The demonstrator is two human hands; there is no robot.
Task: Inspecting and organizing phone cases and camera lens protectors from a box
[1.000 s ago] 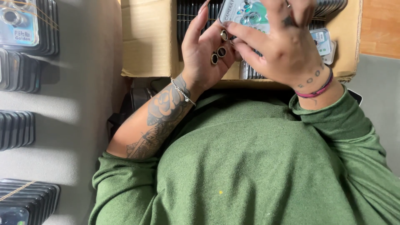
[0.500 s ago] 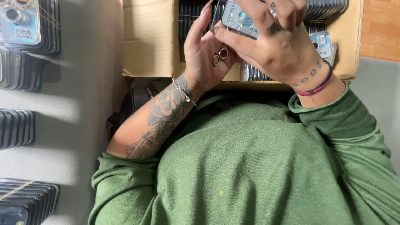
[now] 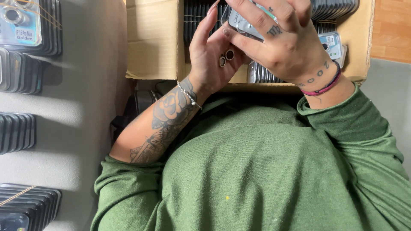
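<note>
Both hands meet at the top of the head view, above the front edge of a cardboard box (image 3: 154, 47). The right hand (image 3: 287, 42) is closed around a small flat package (image 3: 244, 23), its fingers wrapped over the face so only a grey and teal strip shows. The left hand (image 3: 212, 55) is held open, palm turned toward the package, fingers stretched upward and touching its near corner; two rings sit at the base of its fingers.

Room is tight: the hands sit close to the person's chest in a green sweater (image 3: 265, 171), the box wall runs just under the wrists, and the top of the view cuts off the fingertips. To the left, past the box side, a grey surface (image 3: 81, 128) lies open between rows of dark stacked cases (image 3: 17, 132).

The box holds tightly packed rows of dark flat packs (image 3: 199, 17) standing on edge, with one blue-faced pack (image 3: 332, 45) lying loose by the right wrist.

The held package lies tilted, its long axis running from upper right down to lower left, printed face up toward the camera.
</note>
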